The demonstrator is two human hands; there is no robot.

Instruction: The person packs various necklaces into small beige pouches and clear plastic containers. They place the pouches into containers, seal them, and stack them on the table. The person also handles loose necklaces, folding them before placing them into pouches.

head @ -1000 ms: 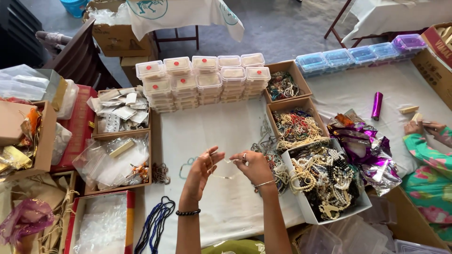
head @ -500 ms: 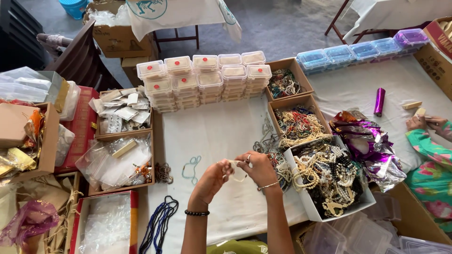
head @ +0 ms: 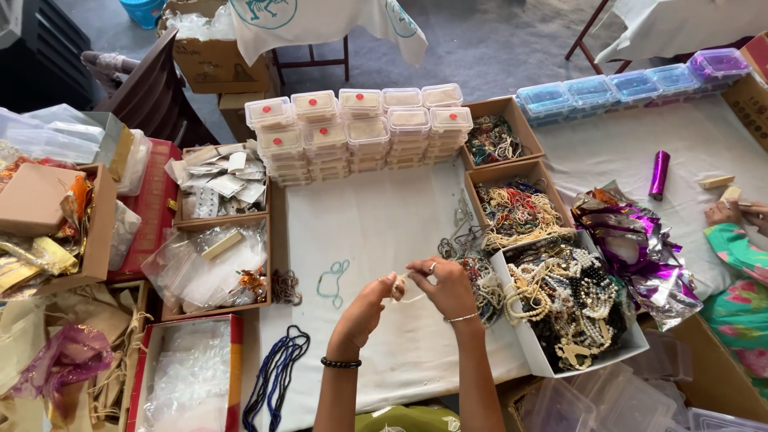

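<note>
Just below the middle of the frame, my left hand [head: 370, 308] and my right hand [head: 445, 286] meet over the white cloth of the tabletop [head: 376, 216], and the fingers [head: 392, 286] of both are pinched together on a small pale bead strand [head: 404, 292]. Most of it is hidden between my fingertips; only a thin loop shows under the right hand.

I judge it light, limp and a little slick. It should sag wherever I don't support it, so the best hold is right at the beads with thumb and forefinger, close to the end, not on the bare thread, which could slip or snap under a hard pull.

To the left of my hands lies a teal bead loop [head: 334, 280], apart from them, and further down a bundle of dark blue strands [head: 276, 376]. Just right of my right wrist stands a white box of mixed necklaces [head: 572, 308], with loose tangled chains spilling near my knuckles; those could snag the strand. Above it sit two cardboard trays of beads [head: 516, 210]. Stacked clear lidded boxes [head: 360, 132] fill the upper middle, well clear. At the right edge another person's hand [head: 724, 212] rests by crumpled purple foil [head: 632, 248].
</note>
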